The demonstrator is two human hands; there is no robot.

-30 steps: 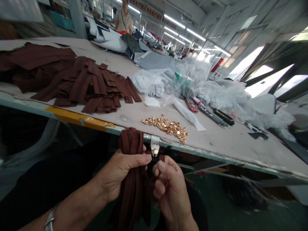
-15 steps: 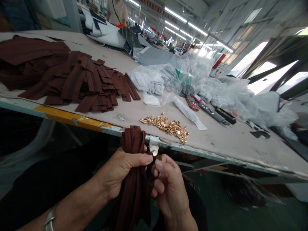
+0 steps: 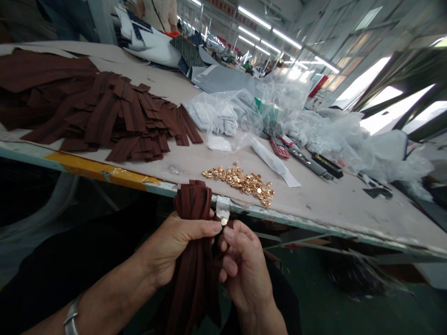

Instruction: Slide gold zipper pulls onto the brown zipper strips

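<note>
My left hand (image 3: 174,242) is wrapped round a bundle of brown zipper strips (image 3: 193,204) that hangs below the table edge. My right hand (image 3: 244,260) is closed in a pinch on the edge of a brown strip, just right of the left thumb. Between the thumb and the right fingertips sits a small gold piece (image 3: 224,222), right under a silver-taped fitting (image 3: 222,207) on the table edge. A pile of small gold pieces (image 3: 244,180) lies on the table beyond the hands.
A heap of brown zipper strips (image 3: 104,107) covers the table's left side. Clear plastic bags (image 3: 226,114), a white paper strip (image 3: 275,163), a red device (image 3: 279,147) and a grey tool (image 3: 307,163) lie farther back. A person (image 3: 160,14) stands behind the table.
The small gold piece between my fingers shows more fully. Both hands keep nearly the same place and hold. The view has shifted slightly.
</note>
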